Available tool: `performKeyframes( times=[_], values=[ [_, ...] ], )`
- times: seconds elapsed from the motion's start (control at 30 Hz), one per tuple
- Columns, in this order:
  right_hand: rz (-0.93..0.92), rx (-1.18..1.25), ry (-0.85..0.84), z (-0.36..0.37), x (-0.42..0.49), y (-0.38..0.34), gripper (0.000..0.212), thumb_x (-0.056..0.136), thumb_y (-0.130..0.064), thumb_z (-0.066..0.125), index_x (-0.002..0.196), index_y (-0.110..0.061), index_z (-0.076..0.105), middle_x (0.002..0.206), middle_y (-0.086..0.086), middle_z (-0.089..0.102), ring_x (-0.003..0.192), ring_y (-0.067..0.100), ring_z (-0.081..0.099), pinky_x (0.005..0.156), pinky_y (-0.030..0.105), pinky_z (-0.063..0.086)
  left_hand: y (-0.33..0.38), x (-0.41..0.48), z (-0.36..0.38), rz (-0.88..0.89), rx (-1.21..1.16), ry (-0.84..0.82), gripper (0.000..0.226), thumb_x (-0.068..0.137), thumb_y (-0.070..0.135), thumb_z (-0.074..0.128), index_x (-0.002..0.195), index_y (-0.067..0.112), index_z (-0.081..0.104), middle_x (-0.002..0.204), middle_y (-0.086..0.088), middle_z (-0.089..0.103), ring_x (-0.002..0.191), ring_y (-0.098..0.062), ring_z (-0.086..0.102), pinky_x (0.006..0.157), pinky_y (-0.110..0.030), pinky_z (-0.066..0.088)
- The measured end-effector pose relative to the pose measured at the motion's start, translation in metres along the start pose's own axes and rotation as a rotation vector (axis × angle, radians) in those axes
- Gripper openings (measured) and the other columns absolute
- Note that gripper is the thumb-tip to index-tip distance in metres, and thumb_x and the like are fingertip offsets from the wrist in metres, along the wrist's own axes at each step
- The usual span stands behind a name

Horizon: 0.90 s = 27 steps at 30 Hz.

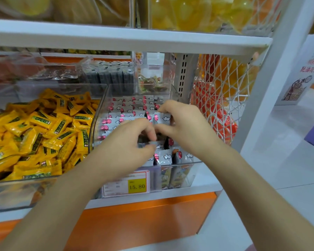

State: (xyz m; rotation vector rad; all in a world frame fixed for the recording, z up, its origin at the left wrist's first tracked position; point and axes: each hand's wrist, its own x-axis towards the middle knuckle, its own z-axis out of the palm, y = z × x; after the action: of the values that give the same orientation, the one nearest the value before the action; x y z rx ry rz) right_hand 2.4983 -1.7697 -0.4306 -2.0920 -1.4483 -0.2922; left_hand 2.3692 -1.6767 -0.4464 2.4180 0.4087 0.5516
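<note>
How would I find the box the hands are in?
Find the shelf with the orange front. Two clear bins sit on it side by side; take the right bin, with the yellow price tag. Its white packets have pink marks, but the left bin holds yellow packets.

A snack shop: white shelves (pixel 116 39) carry clear bins (pixel 188 176) heaped with yellow wrapped sweets (pixel 34 133) and rows of white packets (pixel 116 122); a price tag (pixel 137 186) reading 15.80 fronts one bin. A wire basket (pixel 230 78) of orange packs stands at the shelf end.
</note>
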Motion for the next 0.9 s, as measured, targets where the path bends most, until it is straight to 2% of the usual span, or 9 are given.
performKeyframes(
  times=[0.07, 0.13, 0.17, 0.23, 0.33, 0.43, 0.57, 0.7, 0.9],
  values=[
    [0.012, -0.032, -0.001, -0.001, 0.0, 0.0, 0.043, 0.083, -0.038, 0.065, 0.118, -0.014, 0.057, 0.112, 0.007, 0.064, 0.106, 0.025, 0.054, 0.086, 0.036, 0.044, 0.001, 0.0, -0.007, -0.013, -0.045, 0.068, 0.021, 0.082, 0.013, 0.058, 0.078, 0.033, 0.051, 0.095, 0.013, 0.057, 0.058, 0.003, 0.058, 0.044, -0.014, 0.041],
    [-0.016, -0.158, -0.08, 0.003, 0.0, 0.0, 0.035, 0.087, -0.042, 0.058, 0.113, -0.02, 0.06, 0.104, 0.005, 0.063, 0.108, 0.023, 0.047, 0.086, 0.037, 0.038, 0.001, 0.001, -0.011, -0.046, -0.015, 0.125, 0.022, 0.08, 0.011, 0.055, 0.079, 0.033, 0.051, 0.1, 0.013, 0.057, 0.078, -0.015, 0.064, 0.064, -0.034, 0.053],
    [-0.044, -0.219, -0.136, 0.005, -0.001, -0.001, 0.029, 0.09, -0.041, 0.053, 0.111, -0.022, 0.06, 0.103, 0.003, 0.062, 0.11, 0.022, 0.042, 0.085, 0.035, 0.032, 0.001, 0.001, -0.011, -0.06, 0.007, 0.142, 0.023, 0.079, 0.01, 0.054, 0.079, 0.032, 0.05, 0.103, 0.011, 0.058, 0.086, -0.022, 0.063, 0.071, -0.038, 0.052],
    [-0.073, -0.275, -0.241, 0.009, -0.003, -0.001, 0.025, 0.095, -0.031, 0.043, 0.112, -0.024, 0.061, 0.108, 0.003, 0.056, 0.116, 0.021, 0.034, 0.081, 0.034, 0.022, 0.0, 0.001, -0.01, -0.066, 0.043, 0.151, 0.022, 0.079, 0.009, 0.052, 0.078, 0.032, 0.049, 0.105, 0.005, 0.059, 0.09, -0.021, 0.059, 0.075, -0.037, 0.05],
    [-0.133, -0.361, -0.304, 0.01, -0.003, 0.0, 0.029, 0.093, -0.021, 0.04, 0.112, -0.022, 0.063, 0.118, -0.003, 0.053, 0.119, 0.02, 0.028, 0.082, 0.035, 0.02, -0.001, 0.001, -0.008, -0.077, 0.074, 0.155, 0.022, 0.082, 0.009, 0.05, 0.078, 0.03, 0.049, 0.101, 0.002, 0.059, 0.068, -0.012, 0.056, 0.06, -0.03, 0.048],
    [-0.128, -0.384, -0.367, 0.009, 0.001, 0.0, 0.03, 0.091, -0.018, 0.041, 0.11, -0.022, 0.064, 0.116, -0.008, 0.056, 0.118, 0.02, 0.031, 0.088, 0.038, 0.023, -0.004, 0.002, -0.007, -0.096, 0.073, 0.147, 0.023, 0.084, 0.008, 0.048, 0.08, 0.03, 0.049, 0.095, 0.007, 0.057, 0.055, -0.002, 0.05, 0.044, -0.016, 0.037],
    [0.056, -0.153, -0.221, 0.006, 0.009, 0.002, 0.037, 0.09, -0.008, 0.039, 0.114, -0.025, 0.062, 0.11, 0.005, 0.059, 0.114, 0.023, 0.039, 0.096, 0.041, 0.036, -0.003, 0.001, -0.007, -0.104, 0.027, 0.14, 0.025, 0.086, 0.005, 0.048, 0.081, 0.029, 0.05, 0.074, 0.008, 0.049, 0.05, 0.007, 0.046, 0.043, -0.008, 0.034],
    [0.065, -0.145, 0.022, 0.004, 0.021, 0.006, 0.032, 0.092, -0.006, 0.043, 0.113, -0.018, 0.063, 0.099, 0.006, 0.065, 0.113, 0.021, 0.04, 0.087, 0.041, 0.044, -0.003, 0.0, -0.008, -0.121, -0.018, 0.157, 0.022, 0.087, 0.003, 0.046, 0.085, 0.024, 0.053, 0.067, 0.007, 0.045, 0.04, 0.003, 0.043, 0.034, -0.01, 0.03],
    [-0.017, -0.421, -0.129, 0.018, 0.033, 0.011, 0.024, 0.091, -0.017, 0.053, 0.111, -0.022, 0.066, 0.113, -0.003, 0.063, 0.113, 0.025, 0.036, 0.082, 0.037, 0.029, -0.003, -0.002, -0.01, -0.117, -0.039, 0.156, 0.02, 0.088, 0.005, 0.047, 0.092, 0.023, 0.054, 0.061, 0.01, 0.037, 0.039, 0.007, 0.043, 0.035, -0.009, 0.029]
  ],
)
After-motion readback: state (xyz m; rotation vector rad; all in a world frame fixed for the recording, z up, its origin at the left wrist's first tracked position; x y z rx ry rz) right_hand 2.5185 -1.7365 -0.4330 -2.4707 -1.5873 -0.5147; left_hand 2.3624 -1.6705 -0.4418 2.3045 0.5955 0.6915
